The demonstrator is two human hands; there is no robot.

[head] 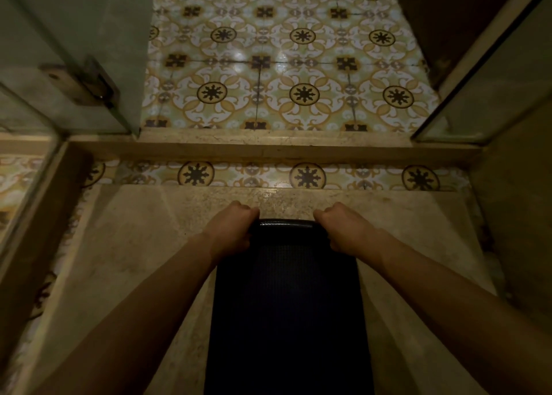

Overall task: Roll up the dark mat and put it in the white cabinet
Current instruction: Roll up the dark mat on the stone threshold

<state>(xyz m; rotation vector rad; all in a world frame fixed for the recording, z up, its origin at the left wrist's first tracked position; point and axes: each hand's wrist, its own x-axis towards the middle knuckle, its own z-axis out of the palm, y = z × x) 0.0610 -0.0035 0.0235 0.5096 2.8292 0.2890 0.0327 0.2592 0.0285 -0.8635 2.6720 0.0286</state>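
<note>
- Dim light falls on a pale stone floor (pixel 143 245) under us, with patterned tiles (pixel 283 66) beyond a raised stone sill (pixel 268 148).
- Nearest to us, we see the dark mat (pixel 286 311) lying flat on the stone, running from the bottom edge of the view away towards the sill.
- At its far end, the mat curls over into a small glossy roll.
- Our left hand (pixel 233 230) grips the roll's left end, fingers curled tight around it.
- Our right hand (pixel 343 229) grips the right end the same way.
- Farther off, a glass door (pixel 74 36) with a metal hinge (pixel 80 84) stands on the left, another glass panel (pixel 493 75) on the right.
</note>
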